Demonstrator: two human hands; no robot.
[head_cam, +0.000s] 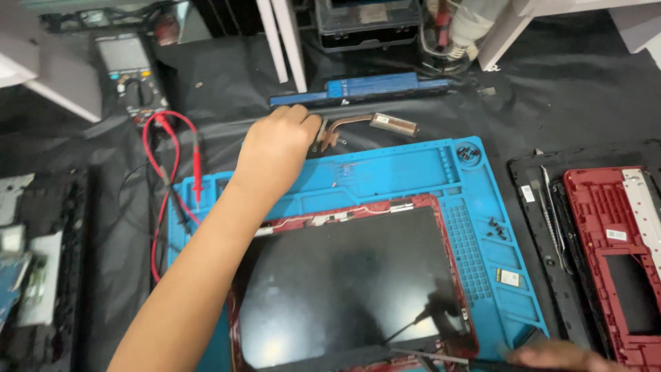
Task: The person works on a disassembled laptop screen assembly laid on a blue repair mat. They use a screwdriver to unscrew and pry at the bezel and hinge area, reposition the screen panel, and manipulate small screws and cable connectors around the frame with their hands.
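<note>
Half-cropped right hand point(561, 356), grip unclear.

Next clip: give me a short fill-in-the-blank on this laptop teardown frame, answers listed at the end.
1. The left hand reaches to the copper heat pipe lying just beyond the ____ work mat.
2. The laptop screen panel on the mat has a ____ frame.
3. The multimeter trails ____ probe leads.
4. The right hand shows at the ____ edge of the picture.

Missing words: blue; red; red; bottom
</note>
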